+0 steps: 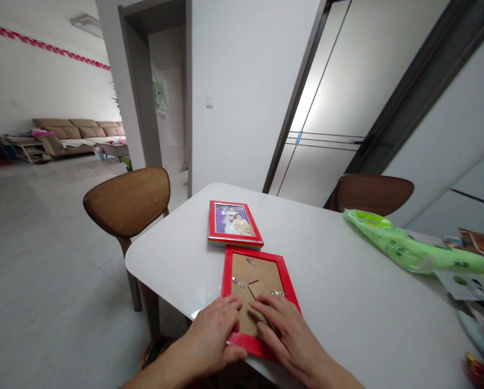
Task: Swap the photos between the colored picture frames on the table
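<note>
A red picture frame [292,289] lies face down at the near edge of the white table, its brown backing board [242,267] facing up. Small metal clips [238,282] sit along the inner rim, and a slit with a dark strip shows mid-board. My left hand [215,329] holds the frame's near left corner, fingers curled over the border and thumb at the front edge. Fingers stretched, my right hand [288,335] rests on the board's lower right part, partly covering the near clip. Another red frame with a photo [234,220] lies face up just beyond, stacked on something with coloured edges.
A green plastic bag [412,248] lies on the right side of the white table [347,302], near other packets [483,243]. Wooden chairs stand at the left [130,200] and far right [373,193]. Behind are a wall and a frosted sliding door [331,97].
</note>
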`<state>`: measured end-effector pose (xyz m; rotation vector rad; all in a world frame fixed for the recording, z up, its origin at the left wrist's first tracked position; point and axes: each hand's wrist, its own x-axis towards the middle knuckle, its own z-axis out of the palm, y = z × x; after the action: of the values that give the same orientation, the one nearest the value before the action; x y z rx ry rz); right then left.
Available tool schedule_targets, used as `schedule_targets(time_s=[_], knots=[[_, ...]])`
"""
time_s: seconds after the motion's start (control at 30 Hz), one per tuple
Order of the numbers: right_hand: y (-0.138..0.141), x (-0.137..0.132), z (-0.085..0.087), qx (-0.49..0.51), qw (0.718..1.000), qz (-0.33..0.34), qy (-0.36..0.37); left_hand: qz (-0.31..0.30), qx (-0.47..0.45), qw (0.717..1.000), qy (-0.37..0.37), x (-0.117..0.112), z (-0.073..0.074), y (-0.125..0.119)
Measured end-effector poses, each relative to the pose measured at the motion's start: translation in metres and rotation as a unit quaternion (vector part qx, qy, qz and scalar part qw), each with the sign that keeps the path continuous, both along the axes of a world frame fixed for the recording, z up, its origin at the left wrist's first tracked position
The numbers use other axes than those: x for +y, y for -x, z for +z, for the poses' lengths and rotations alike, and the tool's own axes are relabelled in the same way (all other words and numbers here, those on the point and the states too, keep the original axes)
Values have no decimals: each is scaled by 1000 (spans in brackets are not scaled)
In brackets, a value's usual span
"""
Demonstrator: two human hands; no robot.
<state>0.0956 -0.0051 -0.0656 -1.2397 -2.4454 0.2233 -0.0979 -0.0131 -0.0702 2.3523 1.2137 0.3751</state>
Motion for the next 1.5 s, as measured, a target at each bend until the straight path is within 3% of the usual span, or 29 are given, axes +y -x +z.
schedule_targets(time_s=[0.1,0.23,0.53,0.83,1.0,1.13,1.27,1.43,1.5], knots=[[17,20,-7,6,999,-52,-2,0,-3,1000,-7,0,1,-1],[34,39,-7,-26,998,-60,3,2,-5,1000,-6,0,2,0],[36,39,-5,-31,998,-43,16,1,-18,1000,8,0,-3,1],[20,101,-14,9,972,-233,23,-2,-11,1000,5,-3,1,1],[20,118,-19,14,955,-293,39,-1,0,1000,-6,-4,1,2],[22,118,-18,49,952,-301,40,-3,26,999,-19,-5,7,0],[12,107,-9,110,958,-260,43,-28,71,996,-44,-6,5,-21],[-30,69,-8,175,948,-263,45,-26,65,984,-165,-5,-31,-50],[-49,49,-11,250,922,-287,78,-22,21,975,-220,-4,-44,-51]])
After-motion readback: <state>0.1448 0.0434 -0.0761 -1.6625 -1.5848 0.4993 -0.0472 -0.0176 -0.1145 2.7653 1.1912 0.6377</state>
